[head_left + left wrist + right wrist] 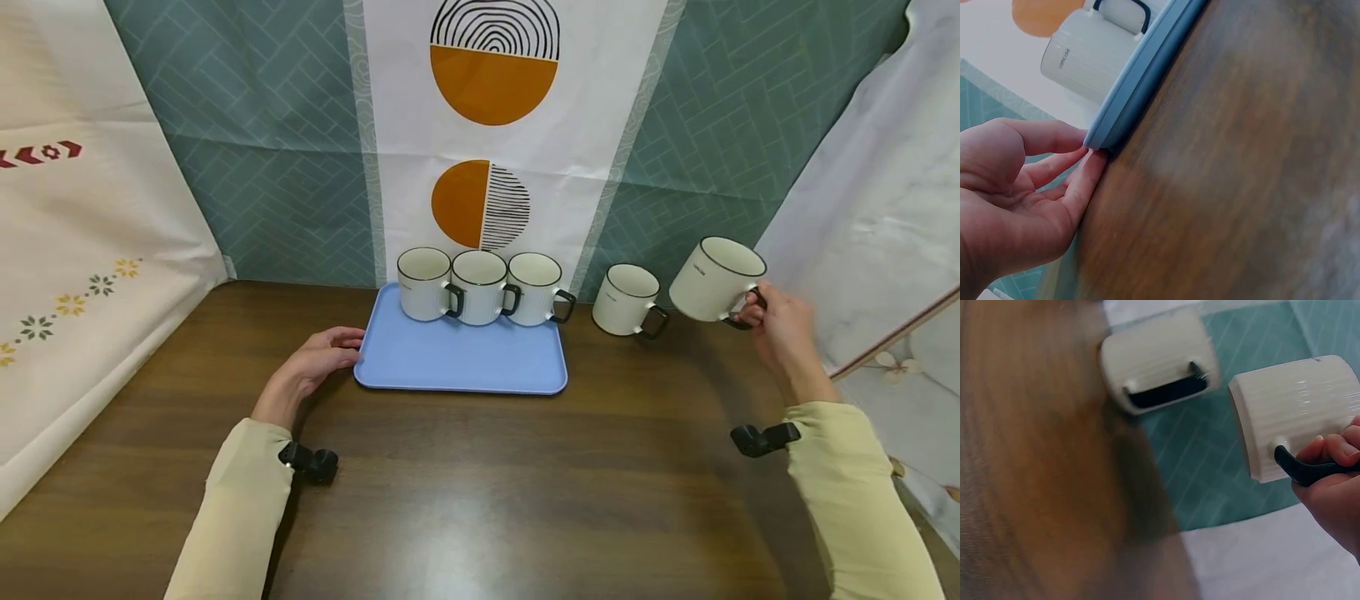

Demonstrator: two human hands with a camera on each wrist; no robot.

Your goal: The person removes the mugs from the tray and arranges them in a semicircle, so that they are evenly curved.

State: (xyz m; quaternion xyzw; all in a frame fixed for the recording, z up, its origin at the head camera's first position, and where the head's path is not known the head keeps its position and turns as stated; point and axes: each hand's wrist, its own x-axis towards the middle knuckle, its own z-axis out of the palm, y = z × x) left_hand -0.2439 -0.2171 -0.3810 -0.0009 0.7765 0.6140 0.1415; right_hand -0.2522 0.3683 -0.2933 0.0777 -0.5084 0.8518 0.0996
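Note:
My right hand (783, 329) grips the black handle of a white mug (716, 279), held up off the table at the right. In the right wrist view the fingers curl round that handle, and the mug's ribbed side faces the camera. Another white mug (626, 300) stands upright on the table to its left. At the left edge of a blue tray (457, 358), my left hand (322, 362) pinches the rim between thumb and fingers, as the left wrist view shows. Three white mugs (480, 287) stand in a row along the tray's back side, handles to the right.
The brown wooden table (450, 467) runs up to a green and white patterned cloth (292, 208) behind the tray. Pale cloths hang at the left (97, 250) and right (870, 208) sides.

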